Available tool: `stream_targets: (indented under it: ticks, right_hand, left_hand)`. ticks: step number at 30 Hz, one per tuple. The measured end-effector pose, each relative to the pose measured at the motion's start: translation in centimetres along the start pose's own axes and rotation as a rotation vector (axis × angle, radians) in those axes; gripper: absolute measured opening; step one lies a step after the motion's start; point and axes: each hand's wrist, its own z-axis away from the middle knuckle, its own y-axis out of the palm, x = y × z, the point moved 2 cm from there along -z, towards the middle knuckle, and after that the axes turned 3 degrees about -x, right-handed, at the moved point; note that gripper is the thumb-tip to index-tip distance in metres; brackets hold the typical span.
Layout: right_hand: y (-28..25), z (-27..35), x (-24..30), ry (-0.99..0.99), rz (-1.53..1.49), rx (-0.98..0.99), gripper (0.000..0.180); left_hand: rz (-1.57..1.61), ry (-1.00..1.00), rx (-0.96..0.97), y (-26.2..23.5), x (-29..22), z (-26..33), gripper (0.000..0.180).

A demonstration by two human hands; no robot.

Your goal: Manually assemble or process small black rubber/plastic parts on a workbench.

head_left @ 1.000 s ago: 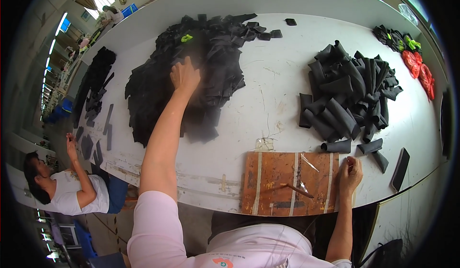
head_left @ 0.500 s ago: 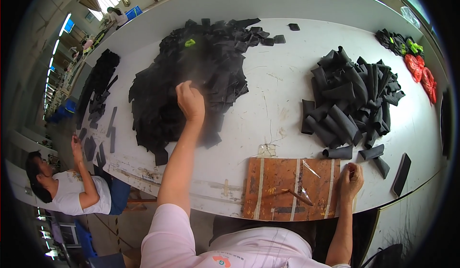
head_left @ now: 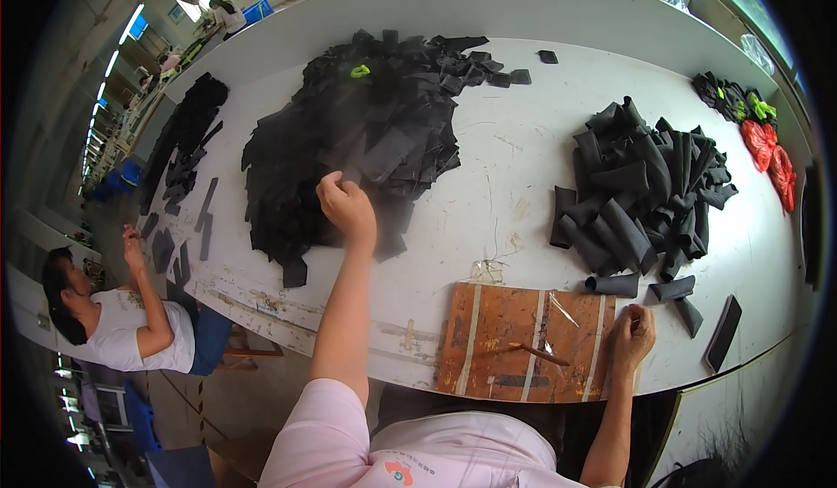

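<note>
Over the near part of a wide heap of flat black fabric pieces is my left hand, its thumb and fingers pinched together. A greyish, blurred piece shows just beyond the fingertips, but I cannot tell whether they hold it. My right hand is curled closed at the right edge of a brown wooden board with pale strips across it. What those fingers hold, if anything, is hidden. A thin brown stick-like tool lies on the board. To the right is a pile of rolled black fabric tubes.
A flat black block lies at the table's right edge. Red plastic bags sit at the far right, and a bright green scrap tops the heap. A seated co-worker is at the left, by more black strips.
My left hand has drawn back toward me over the heap, still pinched. My right hand stays curled beside the board. The whole view has shifted slightly.
</note>
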Motion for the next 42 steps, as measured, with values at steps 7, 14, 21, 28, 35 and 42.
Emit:
stream_targets:
  ticks: [7,14,21,28,35,42]
  right_hand:
    - [0.1,0.0,-0.2,0.016,-0.006,0.006,0.004]
    - [-0.1,0.0,0.0,0.030,-0.010,0.016,0.004]
    - [0.0,0.1,-0.4,0.028,0.004,0.027,0.004]
    - [0.3,0.1,-0.4,-0.020,-0.006,0.011,0.003]
    - [0.0,-0.1,-0.3,0.017,-0.019,-0.004,0.002]
    - [0.1,0.0,-0.3,0.002,-0.012,0.009,0.003]
  left_hand:
    - [0.270,-0.289,-0.117,-1.9,2.1,-2.5,0.016]
    - [1.051,-1.026,0.102,-1.7,4.0,-2.0,0.016]
    - [1.290,-0.825,0.647,1.2,-7.1,1.9,0.013]
    - [0.097,0.445,0.445,3.0,-9.6,2.9,0.056]
    - [-0.738,0.237,0.684,5.5,-1.3,-5.0,0.057]
    - [-0.737,0.470,0.676,5.4,1.3,-7.5,0.021]
